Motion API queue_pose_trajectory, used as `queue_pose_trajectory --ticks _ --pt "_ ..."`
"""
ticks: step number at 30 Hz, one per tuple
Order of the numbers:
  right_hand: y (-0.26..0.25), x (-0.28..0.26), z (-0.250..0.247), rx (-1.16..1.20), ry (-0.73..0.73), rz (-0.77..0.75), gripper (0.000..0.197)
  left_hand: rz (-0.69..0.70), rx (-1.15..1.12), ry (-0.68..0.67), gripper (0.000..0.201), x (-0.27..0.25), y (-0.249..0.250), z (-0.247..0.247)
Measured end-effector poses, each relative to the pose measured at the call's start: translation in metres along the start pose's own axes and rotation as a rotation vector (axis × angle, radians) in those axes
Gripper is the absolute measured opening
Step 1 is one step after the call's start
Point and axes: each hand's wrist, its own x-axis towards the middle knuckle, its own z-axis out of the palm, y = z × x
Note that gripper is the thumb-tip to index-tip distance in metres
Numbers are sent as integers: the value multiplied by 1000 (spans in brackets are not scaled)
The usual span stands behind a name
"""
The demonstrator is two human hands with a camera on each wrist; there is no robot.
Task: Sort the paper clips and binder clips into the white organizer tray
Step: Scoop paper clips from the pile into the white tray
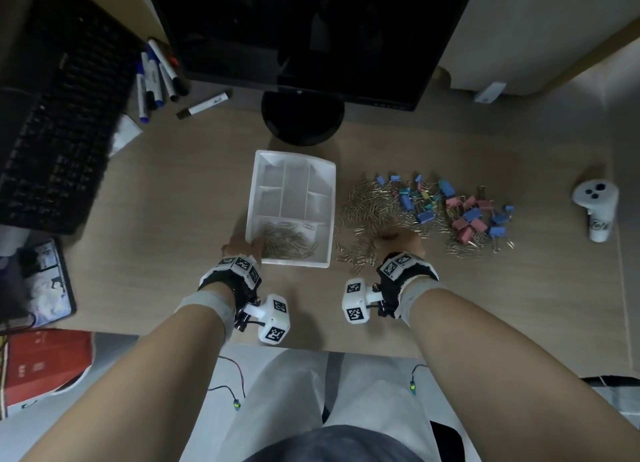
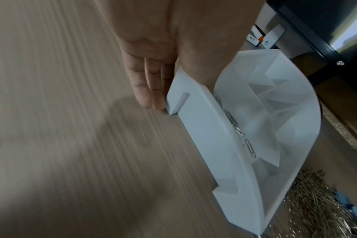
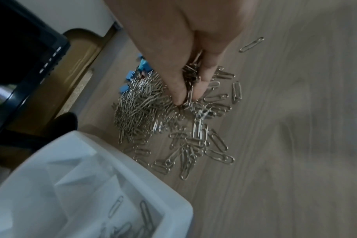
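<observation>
The white organizer tray (image 1: 294,262) lies mid-desk, with loose paper clips (image 1: 287,242) in its near long compartment; the other compartments look bare. My left hand (image 1: 244,245) holds the tray's (image 2: 204,128) near left corner, fingers (image 2: 151,90) straight along the outer wall and thumb over the rim. Right of the tray spreads a pile of silver paper clips (image 1: 374,209), with blue, pink and green binder clips (image 1: 460,212) beyond it. My right hand (image 3: 190,95) pinches a bunch of paper clips (image 3: 145,109) out of that pile, close to the tray (image 3: 173,209).
A monitor stand (image 1: 303,122) stands just behind the tray. A black keyboard (image 1: 59,115) and several markers (image 1: 156,77) lie at the far left. A white controller (image 1: 595,209) stands at the right. A red box (image 1: 45,361) sits below the desk's front left.
</observation>
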Motion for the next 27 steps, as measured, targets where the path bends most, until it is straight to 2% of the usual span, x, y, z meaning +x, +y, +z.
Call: queue_pose_trajectory --ticks 3,5,8,10,14,16,18,20,21,22,24,27 --pt "-4 -5 -7 68 -46 30 14 -76 -31 0 57 -5 2 2" --pt "-14 -10 -7 140 -122 -7 8 -64 -76 4 58 -10 3 3" --pt "-36 -22 -2 310 -358 -69 12 -16 -55 -2 58 -17 4 4" --pt "-52 -39 10 405 -531 -53 14 -6 -60 -33 54 -20 6 4" --pt "-67 -57 36 296 -685 -54 35 -47 -47 -51 42 -24 11 -2" --pt "-67 -60 29 355 -737 -8 23 -37 -19 -34 36 -26 16 -5" --pt "-62 -50 17 363 -624 -15 12 -33 60 -19 36 -30 23 -5" --pt "-57 -33 2 175 -411 -107 18 -35 191 13 36 -33 26 -4" --pt "-56 -28 -8 85 -352 -127 13 -31 225 15 35 -35 28 -3" --pt "-56 -25 -16 -4 -304 -159 17 -18 235 31 34 -34 29 -1" --pt "-57 -17 -27 -175 -253 -195 47 -18 253 53 36 -33 31 0" --pt "-58 -5 -24 -403 -249 -126 96 -112 69 66 43 -25 38 0"
